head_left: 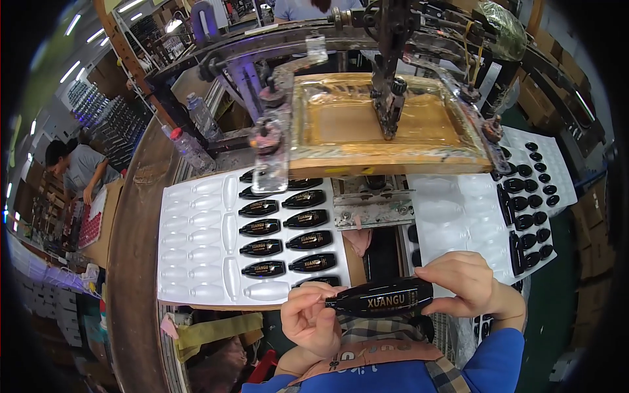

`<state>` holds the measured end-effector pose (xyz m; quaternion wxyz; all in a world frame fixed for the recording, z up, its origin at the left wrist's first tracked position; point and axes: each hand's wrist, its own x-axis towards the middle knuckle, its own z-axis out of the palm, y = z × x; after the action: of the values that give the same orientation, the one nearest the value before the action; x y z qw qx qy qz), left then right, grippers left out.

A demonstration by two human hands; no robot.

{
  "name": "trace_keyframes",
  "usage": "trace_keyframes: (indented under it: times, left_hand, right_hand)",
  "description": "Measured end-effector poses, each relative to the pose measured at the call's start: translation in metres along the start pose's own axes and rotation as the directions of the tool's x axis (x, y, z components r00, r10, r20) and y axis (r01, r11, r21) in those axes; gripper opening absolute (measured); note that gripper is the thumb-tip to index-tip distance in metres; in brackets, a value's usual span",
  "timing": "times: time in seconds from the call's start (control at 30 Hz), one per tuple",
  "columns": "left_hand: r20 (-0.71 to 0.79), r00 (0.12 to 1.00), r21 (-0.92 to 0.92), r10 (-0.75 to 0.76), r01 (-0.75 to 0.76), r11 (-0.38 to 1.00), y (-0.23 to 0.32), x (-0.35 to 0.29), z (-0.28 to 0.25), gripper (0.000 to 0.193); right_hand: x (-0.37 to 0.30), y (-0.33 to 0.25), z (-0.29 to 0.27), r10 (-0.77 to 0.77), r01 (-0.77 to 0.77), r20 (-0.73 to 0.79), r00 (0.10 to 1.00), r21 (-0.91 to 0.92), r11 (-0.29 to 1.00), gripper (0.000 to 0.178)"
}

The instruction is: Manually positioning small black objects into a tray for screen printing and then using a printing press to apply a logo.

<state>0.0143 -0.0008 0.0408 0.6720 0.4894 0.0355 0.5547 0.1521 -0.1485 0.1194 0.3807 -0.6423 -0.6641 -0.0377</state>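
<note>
The black bottle [377,300] is on the near side of the frame [393,164]. The left hand [311,321] pinches its narrow end; the right hand [465,281], opened to the bottle's width, grips its other end. Near-left of the frame, a tray [196,255] carries similar bottles [311,240].

Glossy black bottle [380,299], roughly horizontal

cool, fairly even light fills the scene, with slim white ceiling tube lights [70,71] glowing at upper left and small glints on the long, glossy black bottle-shaped piece [354,301]. the white moulded plastic tray [230,262] shows bright, its shadows soft. blackened corners and bowed straight edges frame the view, blurring greenish at upper left.
</note>
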Motion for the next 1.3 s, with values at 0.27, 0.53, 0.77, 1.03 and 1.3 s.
trace_keyframes:
  times: [0.27,0.53,0.77,1.03,1.3]
  left_hand:
    - [-0.009,1.0,0.04,-0.009,0.009,0.999,0.0006,-0.0019,-0.0031,0.029]
    - [-0.047,0.998,0.059,-0.05,0.053,0.997,-0.0011,-0.0051,-0.0012,0.028]
    - [-0.043,0.996,0.052,-0.075,0.077,0.996,-0.0018,-0.0076,-0.0014,0.025]
    - [-0.055,0.995,0.036,-0.083,0.085,0.996,0.0004,-0.0073,-0.0006,0.024]
    - [-0.041,0.997,0.023,-0.061,0.062,0.998,0.0007,-0.0065,-0.0035,0.026]
  right_hand:
    - [0.0007,-0.0017,-0.0008,0.003,-0.002,0.01,1.0,-0.026,1.0,0.052]
    - [0.0053,-0.004,-0.0073,-0.02,0.02,0.004,1.0,-0.043,0.999,0.049]
    - [0.0046,-0.0061,-0.0078,-0.051,0.05,-0.029,0.998,-0.03,0.998,0.046]
    - [0.005,-0.0066,-0.0074,-0.058,0.057,-0.03,0.998,-0.035,0.998,0.044]
    - [0.0066,-0.0061,-0.007,-0.048,0.048,-0.009,0.999,-0.036,0.998,0.047]
